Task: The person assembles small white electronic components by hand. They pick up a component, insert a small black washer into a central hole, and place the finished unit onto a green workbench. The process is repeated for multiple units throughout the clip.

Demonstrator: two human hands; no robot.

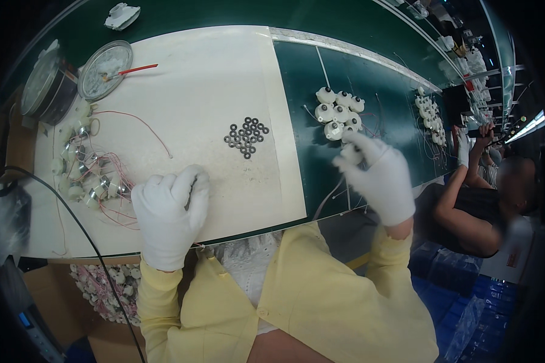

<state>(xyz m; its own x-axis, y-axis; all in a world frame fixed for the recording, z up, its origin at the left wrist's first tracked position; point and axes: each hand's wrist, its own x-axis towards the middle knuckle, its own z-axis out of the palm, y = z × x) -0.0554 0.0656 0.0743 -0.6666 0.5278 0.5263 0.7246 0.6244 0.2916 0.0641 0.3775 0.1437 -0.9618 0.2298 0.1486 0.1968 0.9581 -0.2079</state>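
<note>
My right hand [381, 178], in a white glove, is at the near edge of a group of small white motors [335, 129] on the green surface. Its fingers are closed around one white motor [352, 153], mostly covered by the glove, with a grey lead hanging below. My left hand [169, 221], also gloved, rests near the front edge of the white sheet [224, 72]. Its fingers are curled against the thumb, and whatever they may hold is hidden. Between the hands and farther back lies a cluster of black rings [246, 138].
Motors with red wires [82, 166] crowd the left side. Behind them stand a clear tub [49, 91] and a round lid [105, 71] with a red-handled brush [138, 69]. A black cable [82, 221] crosses at left. More motors [430, 118] and a co-worker [475, 206] are at right.
</note>
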